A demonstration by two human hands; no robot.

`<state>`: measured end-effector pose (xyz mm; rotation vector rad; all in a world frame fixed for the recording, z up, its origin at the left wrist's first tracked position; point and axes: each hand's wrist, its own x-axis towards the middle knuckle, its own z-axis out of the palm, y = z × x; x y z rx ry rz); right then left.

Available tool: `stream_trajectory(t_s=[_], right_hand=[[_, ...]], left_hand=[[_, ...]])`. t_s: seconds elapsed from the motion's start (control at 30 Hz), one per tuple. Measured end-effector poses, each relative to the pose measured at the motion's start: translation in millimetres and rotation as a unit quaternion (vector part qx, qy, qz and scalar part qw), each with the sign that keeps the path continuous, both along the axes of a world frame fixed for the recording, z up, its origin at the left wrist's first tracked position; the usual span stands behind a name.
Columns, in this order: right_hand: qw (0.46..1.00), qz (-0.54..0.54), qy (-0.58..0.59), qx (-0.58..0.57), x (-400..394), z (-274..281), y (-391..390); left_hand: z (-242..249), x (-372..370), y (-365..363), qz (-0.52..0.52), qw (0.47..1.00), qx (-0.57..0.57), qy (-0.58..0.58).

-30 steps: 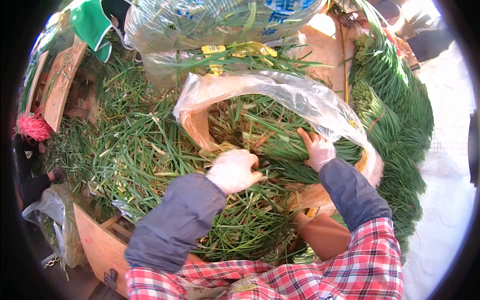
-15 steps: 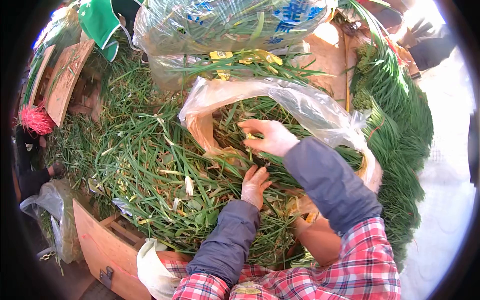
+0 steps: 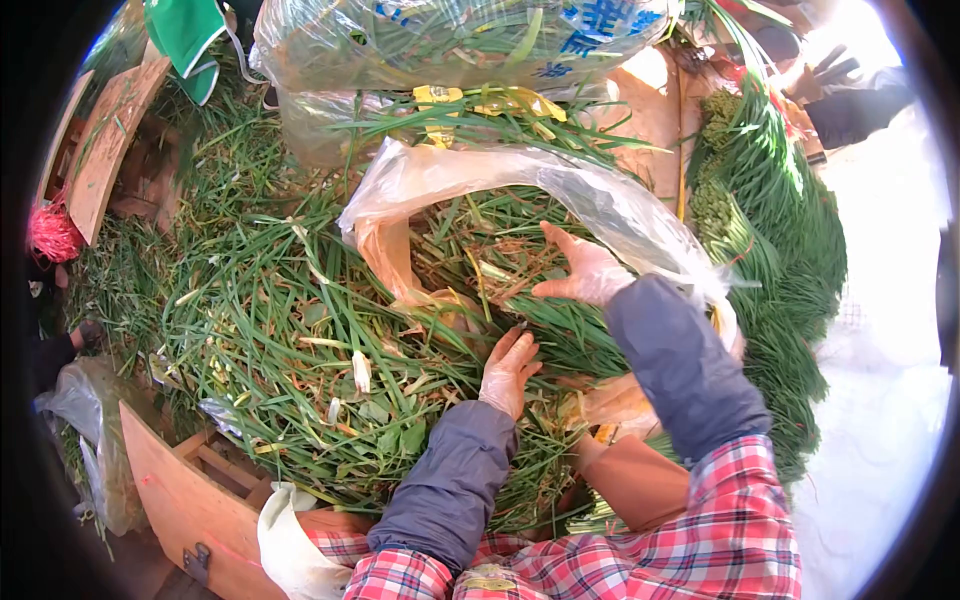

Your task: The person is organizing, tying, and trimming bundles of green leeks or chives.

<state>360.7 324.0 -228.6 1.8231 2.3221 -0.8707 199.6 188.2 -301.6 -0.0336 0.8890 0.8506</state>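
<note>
Long thin green leaves, looking like garlic chives (image 3: 575,335), lie in the mouth of a clear plastic bag (image 3: 480,178) whose rim is folded back. Over these greens my right hand (image 3: 585,272), in a thin clear glove, has thumb and fingers spread with nothing held. My left hand (image 3: 510,375), also gloved, rests at the near edge of the leaves, fingers stretched forward and thumb apart. A small dark thing shows at its fingertips, too small to name. Brown, dry bits (image 3: 450,255) mix with the stems inside the bag.
Loose leaf litter (image 3: 290,340) heaps to the left. Neat chive bundles (image 3: 770,290) line the right side. A full plastic sack (image 3: 450,50) with blue print lies at the back. Wooden stools (image 3: 180,490) stand at left; another person's gloved hand (image 3: 825,75) is at upper right.
My right hand has moved right and slightly nearer, its thumb and fingers spreading apart. My left hand has stayed nearly in place. The view has shifted slightly.
</note>
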Motion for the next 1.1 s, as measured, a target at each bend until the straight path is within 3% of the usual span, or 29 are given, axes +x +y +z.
stream_trajectory(t_s=[0.07,0.17,0.23,0.27,0.3,0.37,0.43,0.5,0.57,0.73,0.83,0.87,0.97,1.1], right_hand=[[0.987,-0.055,-0.148,-0.043,-10.2,-1.9,-1.5],[0.973,0.091,-0.188,0.095,-31.1,-6.6,-57.9],[0.987,0.134,-0.083,0.018,-30.9,19.8,-86.6],[0.990,0.131,-0.045,-0.010,-26.1,35.9,-90.8],[0.996,0.052,0.008,-0.076,-24.3,59.9,-80.5],[0.992,0.013,0.111,0.057,2.1,47.7,-75.6],[0.943,-0.169,0.277,-0.079,9.4,43.4,-66.5],[0.885,-0.234,0.364,-0.174,8.8,20.8,-57.7],[0.926,-0.145,0.293,-0.187,2.8,9.2,-55.9],[0.998,-0.011,0.062,0.028,-10.5,-20.7,-69.9],[0.984,0.032,0.092,0.146,-15.9,-34.7,-56.1],[0.997,0.008,0.073,0.039,-25.0,-44.3,-46.2],[0.993,-0.061,-0.071,-0.071,-35.9,-51.9,-40.0],[0.979,-0.011,-0.069,-0.192,-40.9,-34.1,-39.1]], left_hand=[[-0.2,6.8,-3.6,0.014,1.000,-0.009,-0.011],[-17.6,10.3,-8.2,0.088,0.994,-0.033,-0.055],[-29.8,7.2,-15.4,0.135,0.979,-0.049,-0.142],[-33.7,5.1,-21.5,0.125,0.982,-0.070,-0.122],[-36.6,4.4,-24.8,0.117,0.984,-0.090,-0.103],[-44.3,6.8,-27.1,0.128,0.983,-0.107,-0.070],[-47.4,7.2,-30.2,0.137,0.982,-0.123,-0.049],[-48.6,6.9,-32.9,0.140,0.980,-0.137,-0.041],[-49.6,5.1,-31.3,0.129,0.982,-0.136,-0.038],[-52.6,4.0,-29.6,0.124,0.985,-0.112,-0.051],[-53.7,0.9,-27.8,0.125,0.981,-0.144,-0.036],[-55.6,0.3,-28.8,0.124,0.980,-0.155,-0.031],[-53.3,-0.5,-23.5,0.128,0.982,-0.126,-0.062],[-62.0,-3.6,-25.9,0.125,0.984,-0.059,-0.112]])
